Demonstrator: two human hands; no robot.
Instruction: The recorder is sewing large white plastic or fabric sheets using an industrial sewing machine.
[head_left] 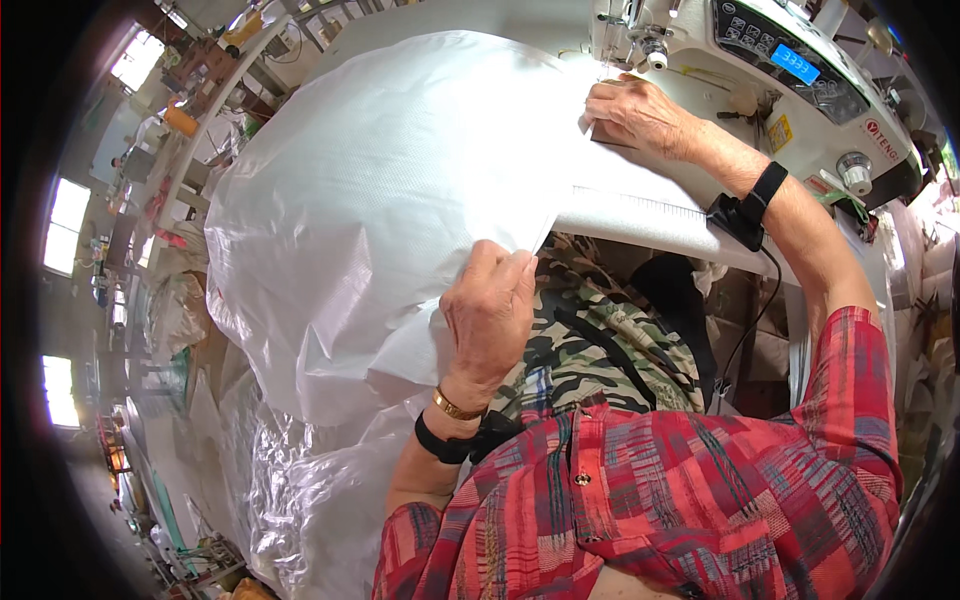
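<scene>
A large, shiny white woven plastic sheet (370, 200) spreads over the sewing table and hangs down its left side in folds. My left hand (490, 305) pinches the sheet's near edge between thumb and fingers, just off the table's front. Beside the needle area (606, 65) of a white sewing machine (810, 110), my right hand (640, 115) has its fingers closed on the sheet's right edge. Between the two hands that edge runs fairly straight. Glare whitens the sheet near the needle, and my right fingertips are partly hidden.
A scale strip (640, 202) runs along the table's front edge. The machine's panel (790, 60) and dial (854, 172) stand right of my right arm. A black cable (765, 310) hangs from my right wrist strap. Crumpled clear plastic (290, 500) lies lower left.
</scene>
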